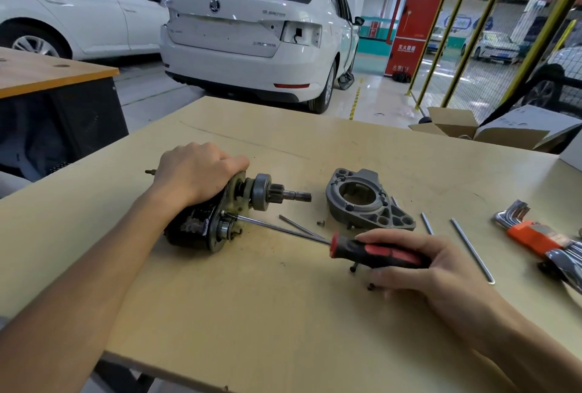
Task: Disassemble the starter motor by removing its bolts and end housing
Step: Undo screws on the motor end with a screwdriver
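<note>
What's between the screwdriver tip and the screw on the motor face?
Nothing visible. The screwdriver, gripped by the right hand, runs clear across the table, its tip already at the motor face. The left hand holds the body from above. The removed housing lies behind the shaft.

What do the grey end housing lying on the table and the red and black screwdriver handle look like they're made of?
The grey end housing looks like cast metal, probably aluminium: dull matte grey, thick walls, moulded ribs and bolt holes. The red and black screwdriver handle, held in the right hand, looks like hard black plastic with softer red grip inserts, possibly rubber; the slight sheen leaves that open.
</note>
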The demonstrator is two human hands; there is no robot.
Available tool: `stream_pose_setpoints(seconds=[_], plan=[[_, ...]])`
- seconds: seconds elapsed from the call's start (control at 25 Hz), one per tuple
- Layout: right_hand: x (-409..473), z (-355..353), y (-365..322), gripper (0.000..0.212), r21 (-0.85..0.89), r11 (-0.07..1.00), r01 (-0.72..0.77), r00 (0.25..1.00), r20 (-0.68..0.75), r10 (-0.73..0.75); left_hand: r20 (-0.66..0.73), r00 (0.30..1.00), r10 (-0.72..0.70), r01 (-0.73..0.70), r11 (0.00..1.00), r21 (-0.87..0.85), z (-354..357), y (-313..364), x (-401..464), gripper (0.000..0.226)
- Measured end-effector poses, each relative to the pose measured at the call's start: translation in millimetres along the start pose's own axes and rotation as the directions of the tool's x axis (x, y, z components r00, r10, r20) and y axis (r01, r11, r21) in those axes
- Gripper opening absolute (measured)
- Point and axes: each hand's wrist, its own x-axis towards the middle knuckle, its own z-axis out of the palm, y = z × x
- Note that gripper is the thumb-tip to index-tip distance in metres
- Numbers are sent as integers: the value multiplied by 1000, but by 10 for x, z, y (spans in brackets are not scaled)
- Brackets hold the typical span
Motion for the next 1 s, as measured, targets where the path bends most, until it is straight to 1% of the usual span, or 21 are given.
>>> stream_pose_setpoints(seconds=[0.08, 0.16, 0.2, 0.24, 0.28, 0.32, 0.36, 0.4, 0.44, 0.48, 0.52, 0.56, 0.6, 0.64, 0.72, 0.8, 0.84, 0.88, 0.92, 1.0], plan=[[21, 14, 5, 52, -12, 1000, 18, 996, -85, -19, -38, 999, 19, -21, 999, -37, 8, -15, -17, 60], [34, -3, 5, 46, 36, 998, 46, 991, -130, -41, -100, 994, 44, -57, 989, -134, -5, 4, -51, 56], [36, -29, 14, 45, 59, 996, 64, 987, -149, -55, -160, 985, 65, -96, 976, -195, -22, 33, -81, 51], [39, -54, 18, 44, 76, 994, 77, 984, -165, -64, -260, 961, 94, -163, 953, -256, -53, 57, -116, 44], [39, -75, 21, 45, 93, 992, 82, 982, -176, -65, -390, 911, 137, -267, 915, -303, -96, 78, -150, 40], [36, -90, 18, 46, 111, 990, 81, 981, -184, -60, -512, 835, 201, -401, 860, -316, -146, 88, -180, 40], [36, -98, 9, 47, 130, 988, 79, 981, -187, -53, -588, 757, 285, -533, 790, -302, -198, 93, -208, 42], [38, -97, -5, 49, 147, 986, 75, 980, -191, -46, -603, 700, 384, -635, 720, -279, -252, 97, -239, 46], [38, -93, -21, 51, 165, 984, 72, 979, -199, -38, -561, 670, 486, -697, 673, -249, -289, 113, -277, 51], [41, -89, -34, 52, 187, 980, 69, 978, -207, -29, -485, 663, 570, -718, 666, -199, -290, 137, -317, 55], [44, -89, -43, 53, 208, 976, 66, 976, -215, -20, -395, 675, 623, -712, 691, -127, -255, 170, -362, 57], [45, -91, -52, 54, 216, 974, 63, 975, -221, -14, -309, 698, 646, -690, 722, -51, -198, 208, -411, 58], [43, -96, -63, 53, 211, 975, 62, 974, -228, -13, -253, 721, 645, -665, 746, 5, -142, 242, -453, 60], [40, -102, -80, 52, 202, 977, 66, 972, -236, -17, -235, 738, 632, -642, 766, 45, -109, 270, -482, 63], [26, -172, -114, 48, 183, 979, 84, 955, -295, -27, -287, 750, 596, -605, 793, 66, -119, 310, -510, 62], [-5, -317, -153, 48, 155, 980, 121, 914, -402, -49, -357, 764, 537, -568, 823, 21, -185, 355, -550, 45], [-32, -398, -165, 49, 124, 982, 140, 889, -452, -70, -337, 786, 519, -551, 834, 0, -197, 386, -580, 37], [-75, -464, -168, 50, 69, 986, 152, 867, -488, -99, -275, 803, 529, -552, 834, -6, -155, 432, -618, 33], [-128, -502, -157, 51, -5, 989, 146, 851, -509, -128, -192, 796, 574, -582, 813, 21, -62, 491, -670, 31], [-231, -505, -100, 52, -139, 984, 109, 835, -524, -166, -30, 737, 675, -669, 735, 105, 195, 642, -788, 26]])
